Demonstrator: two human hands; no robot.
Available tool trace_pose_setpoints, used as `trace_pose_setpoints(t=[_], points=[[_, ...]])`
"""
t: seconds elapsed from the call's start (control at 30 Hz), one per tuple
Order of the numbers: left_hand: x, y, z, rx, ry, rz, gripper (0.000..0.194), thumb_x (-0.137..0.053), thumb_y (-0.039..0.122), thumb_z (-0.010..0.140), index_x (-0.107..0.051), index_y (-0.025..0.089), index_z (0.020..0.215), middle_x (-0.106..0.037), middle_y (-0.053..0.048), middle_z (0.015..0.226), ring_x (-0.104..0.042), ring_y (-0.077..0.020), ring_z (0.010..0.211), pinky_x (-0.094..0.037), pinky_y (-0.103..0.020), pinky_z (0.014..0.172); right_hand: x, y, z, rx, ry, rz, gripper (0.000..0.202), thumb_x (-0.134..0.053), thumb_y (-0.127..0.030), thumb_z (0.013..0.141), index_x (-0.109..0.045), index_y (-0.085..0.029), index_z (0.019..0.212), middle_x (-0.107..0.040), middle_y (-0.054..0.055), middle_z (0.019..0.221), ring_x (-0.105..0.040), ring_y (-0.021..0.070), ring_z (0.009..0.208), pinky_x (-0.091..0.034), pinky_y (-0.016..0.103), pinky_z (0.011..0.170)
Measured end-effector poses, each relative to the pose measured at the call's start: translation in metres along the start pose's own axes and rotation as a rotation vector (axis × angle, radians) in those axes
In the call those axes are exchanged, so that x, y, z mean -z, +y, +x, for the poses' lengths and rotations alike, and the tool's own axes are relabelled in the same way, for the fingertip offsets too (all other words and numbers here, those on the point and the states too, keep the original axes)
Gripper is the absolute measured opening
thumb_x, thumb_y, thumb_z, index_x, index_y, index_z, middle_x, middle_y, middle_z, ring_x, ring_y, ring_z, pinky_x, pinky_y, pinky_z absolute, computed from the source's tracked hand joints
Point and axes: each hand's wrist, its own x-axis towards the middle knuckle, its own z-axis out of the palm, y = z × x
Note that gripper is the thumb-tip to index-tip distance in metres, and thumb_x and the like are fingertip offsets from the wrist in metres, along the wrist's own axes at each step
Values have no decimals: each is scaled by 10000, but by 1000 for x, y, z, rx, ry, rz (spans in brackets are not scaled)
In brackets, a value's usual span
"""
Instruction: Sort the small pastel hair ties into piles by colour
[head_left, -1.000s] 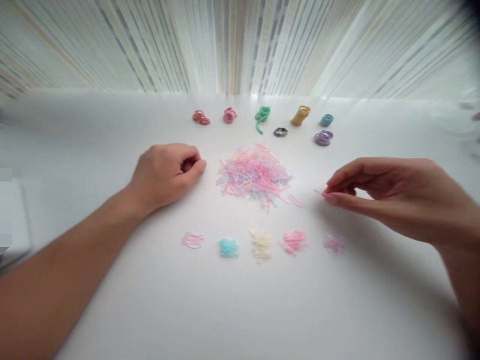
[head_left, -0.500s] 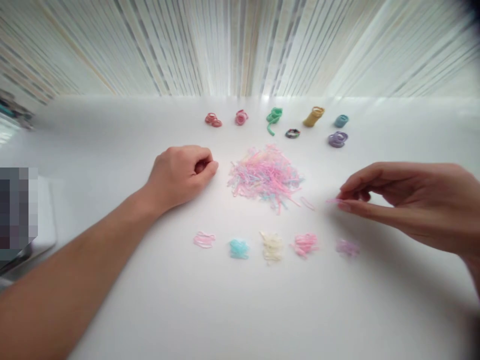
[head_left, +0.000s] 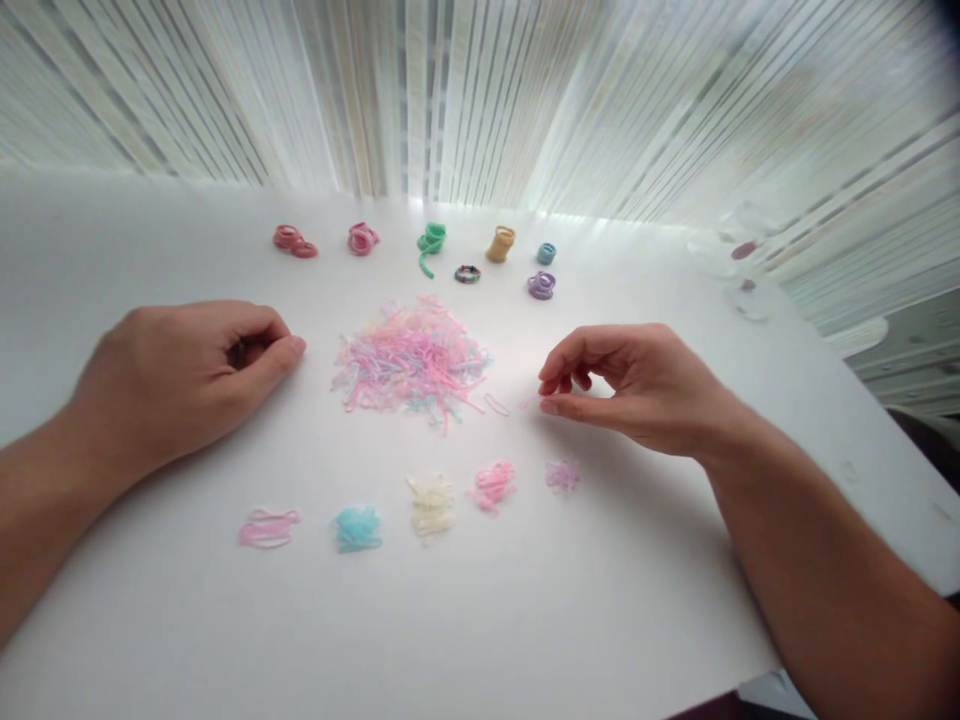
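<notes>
My right hand [head_left: 630, 388] hovers just right of a loose heap of small pastel rubber bands [head_left: 412, 358]. Its thumb and forefinger pinch a thin, pale pink rubber band [head_left: 528, 403], whose loop pokes out past the fingertips. Between that hand and the heap, a single pink band [head_left: 496, 404] lies on the table. Left of the heap, my left hand [head_left: 191, 365] rests on the tabletop, loosely curled with the thumb against the forefinger; nothing shows in it. Nearer me are small sorted piles: light pink [head_left: 270, 528], turquoise [head_left: 358, 529], cream [head_left: 431, 507], brighter pink [head_left: 494, 486] and lilac [head_left: 562, 475].
Coiled bundles stand at the back of the white table [head_left: 450, 630]: red [head_left: 294, 241], pink [head_left: 363, 238], green [head_left: 431, 238], yellow [head_left: 500, 244], blue [head_left: 547, 253] and purple [head_left: 541, 285]. A dark multicoloured ring [head_left: 468, 274] lies among them. A striped curtain [head_left: 390, 100] hangs behind.
The view has turned right, so everything sits further left in the picture. My right hand still pinches the band beside the heap, and my left hand stays curled on the table.
</notes>
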Motion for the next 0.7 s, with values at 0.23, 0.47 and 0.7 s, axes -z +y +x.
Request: trace_pose_setpoints(t=[0.23, 0.47, 0.7], points=[[-2, -3, 1, 9, -20, -8, 371, -456, 541, 921, -664, 241, 854, -705, -9, 817, -603, -196, 749, -365, -303, 680, -2, 2, 1, -36, -46, -59, 67, -783, -188, 784, -741, -205, 832, -708, 8, 777, -551, 141, 679, -429, 298, 619], [0, -1, 1, 23, -31, -24, 366, -465, 540, 908, -661, 242, 828, -706, -12, 813, -599, -203, 747, -368, -311, 684, 2, 0, -1, -136, -133, -49, 109, -771, -198, 774, -745, -202, 879, -676, -11, 746, -523, 129, 639, -410, 280, 585], [-1, -4, 1, 39, -31, -12, 373, -458, 546, 898, -678, 250, 836, -734, -9, 845, -625, -210, 769, -377, -309, 688, 8, 0, 0, -152, -127, -108, 155, -807, -285, 766, -785, -199, 893, -646, -3, 709, -532, 148, 649, -433, 289, 591]])
